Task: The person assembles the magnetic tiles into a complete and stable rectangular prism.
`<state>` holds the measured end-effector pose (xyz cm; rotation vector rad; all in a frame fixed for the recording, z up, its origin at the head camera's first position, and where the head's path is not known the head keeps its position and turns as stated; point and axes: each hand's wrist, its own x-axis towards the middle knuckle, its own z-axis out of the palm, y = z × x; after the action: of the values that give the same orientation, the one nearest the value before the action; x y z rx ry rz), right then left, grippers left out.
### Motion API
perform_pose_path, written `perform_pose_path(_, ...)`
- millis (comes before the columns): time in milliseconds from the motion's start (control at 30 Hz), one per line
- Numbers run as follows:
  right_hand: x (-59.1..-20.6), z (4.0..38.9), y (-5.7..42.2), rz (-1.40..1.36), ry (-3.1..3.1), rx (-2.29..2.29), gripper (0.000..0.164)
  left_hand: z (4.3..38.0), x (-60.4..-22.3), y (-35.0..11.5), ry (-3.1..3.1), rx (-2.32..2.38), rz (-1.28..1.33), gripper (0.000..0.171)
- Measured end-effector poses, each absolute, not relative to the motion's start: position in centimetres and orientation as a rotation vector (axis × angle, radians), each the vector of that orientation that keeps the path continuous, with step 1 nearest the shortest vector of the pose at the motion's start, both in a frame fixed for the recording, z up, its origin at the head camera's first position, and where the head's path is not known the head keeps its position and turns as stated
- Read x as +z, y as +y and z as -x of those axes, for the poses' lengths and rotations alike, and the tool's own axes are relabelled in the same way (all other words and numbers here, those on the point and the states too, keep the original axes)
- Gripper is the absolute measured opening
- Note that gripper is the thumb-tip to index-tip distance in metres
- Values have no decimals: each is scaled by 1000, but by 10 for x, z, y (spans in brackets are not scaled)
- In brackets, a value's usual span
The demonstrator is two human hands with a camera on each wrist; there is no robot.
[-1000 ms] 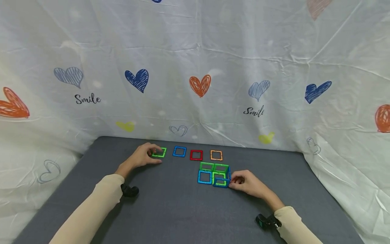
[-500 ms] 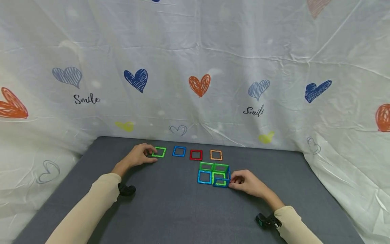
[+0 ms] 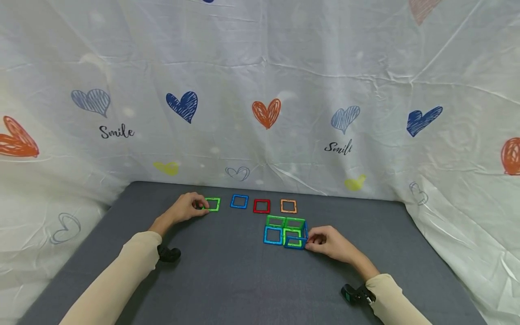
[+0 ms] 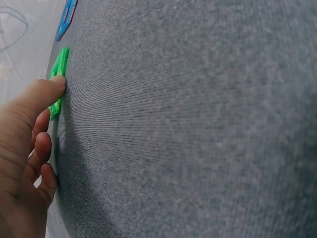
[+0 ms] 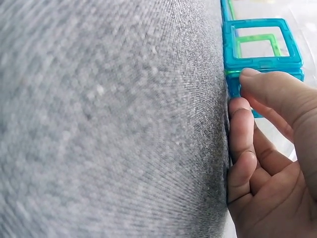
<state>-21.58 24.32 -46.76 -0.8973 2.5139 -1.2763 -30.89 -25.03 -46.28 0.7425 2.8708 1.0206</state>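
In the head view my left hand (image 3: 183, 209) pinches the left side of a green square magnetic tile (image 3: 218, 204) near the table's back. The left wrist view shows the thumb on the green tile's near edge, with the index finger partly hidden behind it. To the right stands a joined group of green and blue tiles. Its left front piece is a blue tile (image 3: 265, 235), and green tiles (image 3: 295, 220) form its back. My right hand (image 3: 332, 244) grips the front right corner, thumb and fingers on the edge of a blue tile (image 5: 293, 44) standing upright.
Loose square tiles lie in a row along the back: a blue one (image 3: 239, 207), a red one (image 3: 262, 212) and an orange one (image 3: 289, 212). A white curtain (image 3: 308, 162) printed with hearts hangs behind the dark grey tabletop (image 3: 227, 280).
My left hand drew back slightly to the left, then its fingers closed on the green tile, which shifted a little toward me. The right hand and the joined tiles stayed in place.
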Motion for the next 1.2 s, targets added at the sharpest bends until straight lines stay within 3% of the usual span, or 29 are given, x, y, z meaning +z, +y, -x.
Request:
perform_pose_path(500, -469, 215, 243, 911, 2525, -1273, 4, 302, -464, -248, 2920, 957, -778, 7)
perform_pose_path(1200, -468, 216, 244, 930, 2514, -1296, 5, 268, -450, -268, 2968, 1015, -1017, 10)
